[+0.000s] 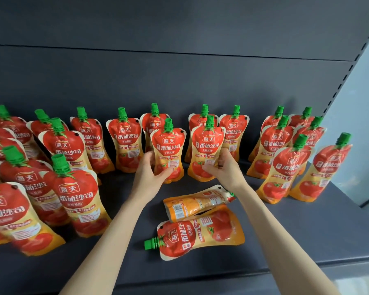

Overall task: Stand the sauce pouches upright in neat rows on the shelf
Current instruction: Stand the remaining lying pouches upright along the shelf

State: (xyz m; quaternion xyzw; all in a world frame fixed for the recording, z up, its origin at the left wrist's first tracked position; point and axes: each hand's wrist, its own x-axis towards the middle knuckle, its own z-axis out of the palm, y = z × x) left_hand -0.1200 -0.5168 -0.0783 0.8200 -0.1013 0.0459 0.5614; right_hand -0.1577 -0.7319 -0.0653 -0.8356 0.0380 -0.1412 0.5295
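Two red pouches with green caps are standing upright side by side in the middle of the dark shelf (306, 220), and a hand is holding each one. The left hand (151, 169) is wrapping its fingers (165, 172) around the lower part of the left pouch (168, 154), thumb on the front and the other fingers behind its left edge. The right hand (224, 167) is gripping the right pouch (207, 150) low on its right side, thumb lying across the tomato picture, the remaining fingers curling behind the edge. Both pouches are resting with their bases on the shelf, just in front of a back row of upright pouches (126, 141) lining the rear panel (179, 77). Nearer the camera, between the two forearms, two more pouches are lying flat: the back-side-up pouch (192, 206) is showing its barcode, with its cap pointing right under the right wrist, and the face-up pouch (200, 235) is touching it from below, its cap pointing left. To the left, a cluster of upright pouches (73, 188) is standing several rows deep, some leaning slightly. To the right, another group (289, 162) is standing in staggered rows, with one pouch at the far right tilting toward the shelf's end. A perforated upright (349, 67) is running diagonally along the right side, beside a pale wall (366, 103).
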